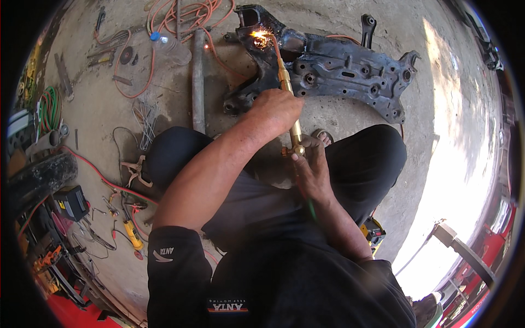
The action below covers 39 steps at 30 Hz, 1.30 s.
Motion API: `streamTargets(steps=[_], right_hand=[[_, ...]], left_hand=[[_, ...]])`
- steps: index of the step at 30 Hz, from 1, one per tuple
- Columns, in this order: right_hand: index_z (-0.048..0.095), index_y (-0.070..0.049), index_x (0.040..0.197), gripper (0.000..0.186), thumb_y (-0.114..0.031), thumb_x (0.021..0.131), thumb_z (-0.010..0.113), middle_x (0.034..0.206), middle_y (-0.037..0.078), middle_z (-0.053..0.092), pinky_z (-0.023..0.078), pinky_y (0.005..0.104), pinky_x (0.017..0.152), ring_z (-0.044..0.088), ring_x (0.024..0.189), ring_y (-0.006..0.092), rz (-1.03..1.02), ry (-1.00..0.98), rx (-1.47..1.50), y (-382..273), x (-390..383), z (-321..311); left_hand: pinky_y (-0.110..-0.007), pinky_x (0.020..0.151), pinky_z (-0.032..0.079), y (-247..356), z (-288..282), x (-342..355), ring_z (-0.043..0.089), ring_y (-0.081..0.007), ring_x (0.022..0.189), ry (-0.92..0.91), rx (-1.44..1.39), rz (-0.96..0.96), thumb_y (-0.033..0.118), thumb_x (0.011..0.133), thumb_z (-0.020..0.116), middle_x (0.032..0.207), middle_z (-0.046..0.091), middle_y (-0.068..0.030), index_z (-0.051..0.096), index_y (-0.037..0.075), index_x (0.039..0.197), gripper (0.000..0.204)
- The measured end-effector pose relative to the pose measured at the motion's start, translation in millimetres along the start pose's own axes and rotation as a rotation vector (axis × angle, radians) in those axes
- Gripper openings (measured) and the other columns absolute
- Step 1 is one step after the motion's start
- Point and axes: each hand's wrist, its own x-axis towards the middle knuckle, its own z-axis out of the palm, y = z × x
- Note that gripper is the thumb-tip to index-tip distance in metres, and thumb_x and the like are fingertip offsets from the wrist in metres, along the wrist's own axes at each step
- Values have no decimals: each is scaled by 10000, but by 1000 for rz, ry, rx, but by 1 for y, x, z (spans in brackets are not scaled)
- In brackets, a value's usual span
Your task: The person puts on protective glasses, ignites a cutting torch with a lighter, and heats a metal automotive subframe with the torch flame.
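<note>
A brass gas torch (296, 129) runs up from my lap, its thin copper-coloured neck bent toward a dark metal vehicle subframe (350, 68) on the floor. Flame and orange sparks (261, 37) glow at the tip, against the subframe's upper left corner. My left hand (276, 109) is closed around the middle of the torch body. Lower down, my right hand (314, 167) grips the torch's rear end beside its valve knobs; the thumb lies near one knob. A green hose (312, 209) shows below that hand.
Left of the subframe lie a metal pipe (198, 82), a plastic bottle with a blue cap (172, 48) and coiled orange hose (191, 16). A yellow angle grinder (133, 235), a clamp (135, 170) and cables lie by my left leg. A black link arm (368, 30) stands behind the subframe.
</note>
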Motion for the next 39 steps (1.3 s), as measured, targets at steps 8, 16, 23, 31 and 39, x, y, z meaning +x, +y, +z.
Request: streamTargets(steps=[8,16,23,31,39], right_hand=[[427,-44,1186,267,-133,1016,614,1000,47,613,452,225,712,536,844,72,-43,-14,-7,0,0,0],[431,-41,1213,267,-122,1022,599,1027,62,624,455,229,725,541,862,79,-42,-25,-7,1,-1,-2],[454,-53,1216,256,-126,1020,601,1032,51,625,453,236,714,536,852,84,-41,-21,-8,1,-1,-1],[460,-57,1201,239,-126,1020,600,1006,41,606,446,235,669,516,801,80,13,-21,-13,-1,-2,-2],[459,-61,1189,228,-123,1021,600,966,33,602,429,223,637,504,758,70,-53,-15,22,6,2,-2]], left_hand=[[-485,806,579,1,-1,1,712,-389,924,-6,-5,-27,54,865,606,946,716,-191,667,36,1037,184],[-482,802,582,1,-1,1,715,-387,920,-16,18,-14,47,857,617,941,716,-194,668,31,1035,186],[-481,805,581,1,0,2,713,-385,932,-8,3,-19,52,864,611,949,713,-195,666,29,1035,180],[-482,804,581,0,3,2,712,-386,930,16,0,-15,54,861,613,948,712,-195,666,30,1036,184],[-474,806,583,1,1,1,713,-383,928,22,-9,-19,52,866,612,954,713,-189,670,42,1050,193]])
